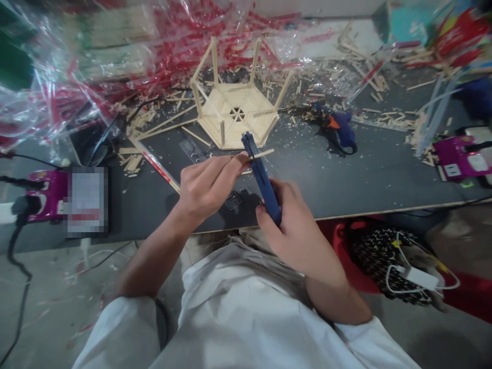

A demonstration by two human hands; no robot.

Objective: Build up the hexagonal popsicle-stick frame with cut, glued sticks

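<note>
My left hand (207, 185) pinches a thin wooden stick (264, 153) that points right. In my right hand (295, 229) is a blue cutter (262, 177), and its jaws meet the stick near the stick's right end. Both hands hover above the near edge of the dark table (369, 179). Just beyond them stands a hexagonal stick model (238, 115) with a flat slatted base and several upright posts.
A blue glue gun (338, 129) lies right of the model. Wood offcuts litter the far table, and crumpled clear plastic with red print (115, 56) fills the back left. Purple power strips sit at far left (42, 197) and far right (459, 160). A red basket (388, 256) stands under the table.
</note>
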